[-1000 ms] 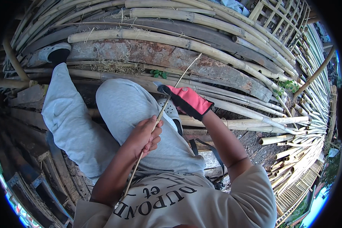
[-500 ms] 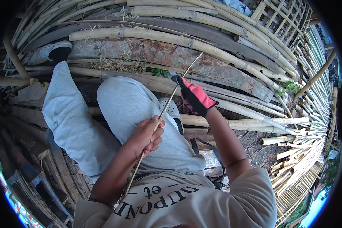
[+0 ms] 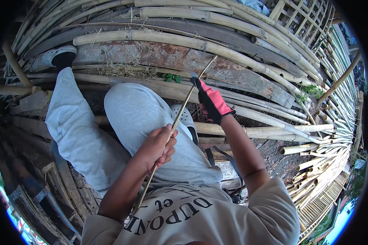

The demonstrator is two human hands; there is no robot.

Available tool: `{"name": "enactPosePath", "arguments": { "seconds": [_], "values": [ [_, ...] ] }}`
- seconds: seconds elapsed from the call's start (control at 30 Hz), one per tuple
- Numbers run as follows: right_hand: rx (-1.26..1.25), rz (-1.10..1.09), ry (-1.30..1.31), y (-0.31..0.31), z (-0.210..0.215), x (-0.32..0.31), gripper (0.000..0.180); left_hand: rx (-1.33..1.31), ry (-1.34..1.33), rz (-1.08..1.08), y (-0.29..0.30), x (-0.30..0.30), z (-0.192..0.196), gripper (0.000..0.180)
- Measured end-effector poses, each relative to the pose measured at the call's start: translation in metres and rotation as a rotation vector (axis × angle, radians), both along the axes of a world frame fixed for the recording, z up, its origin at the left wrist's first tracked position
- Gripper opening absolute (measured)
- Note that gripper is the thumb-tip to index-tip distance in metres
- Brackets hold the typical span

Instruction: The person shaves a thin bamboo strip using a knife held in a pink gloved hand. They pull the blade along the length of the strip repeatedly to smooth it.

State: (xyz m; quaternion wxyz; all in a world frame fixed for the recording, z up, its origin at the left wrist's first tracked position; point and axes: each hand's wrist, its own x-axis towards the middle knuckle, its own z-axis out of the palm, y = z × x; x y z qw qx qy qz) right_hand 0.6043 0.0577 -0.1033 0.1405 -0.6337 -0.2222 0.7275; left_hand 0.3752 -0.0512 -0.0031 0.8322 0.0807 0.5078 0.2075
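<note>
I sit with my knees up in light grey trousers. My left hand (image 3: pixel 159 148), bare, is closed around a long thin bamboo strip (image 3: pixel 188 96) that runs from my chest up and away to the right. My right hand (image 3: pixel 212 102) wears a pink and black glove and sits farther up the strip, on its right side. It grips what looks like a small knife, with a grey blade tip (image 3: pixel 194 75) showing above the glove, against the strip.
Long bamboo poles (image 3: pixel 233 53) lie stacked across the ground in front of me and fan out to the right. A rusty flat beam (image 3: pixel 151 55) lies among them. My grey and white shoe (image 3: pixel 59 57) rests at the upper left. A woven bamboo lattice (image 3: pixel 302 16) stands at the top right.
My gloved right hand has slid up along the strip, away from my left hand. My left hand has kept its grip in about the same place.
</note>
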Motion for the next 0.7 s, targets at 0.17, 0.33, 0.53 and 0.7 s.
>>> {"name": "enactPosePath", "arguments": {
  "seconds": [0.17,0.33,0.53,0.7],
  "values": [
    [0.103,0.203,0.06,-0.003,-0.003,0.01,0.029,-0.008,-0.025,-0.009,0.0,0.002,0.003,0.034],
    [0.137,0.348,0.093,-0.015,0.03,-0.013,0.04,-0.047,0.015,0.001,-0.007,-0.001,0.003,0.035],
    [0.186,0.263,-0.058,-0.018,0.013,-0.02,0.033,-0.019,-0.017,0.007,-0.003,-0.001,-0.003,0.034],
    [0.57,0.451,-0.072,-0.022,0.015,-0.015,0.041,-0.002,-0.002,0.002,0.0,0.0,-0.003,0.034]
  ]
}}
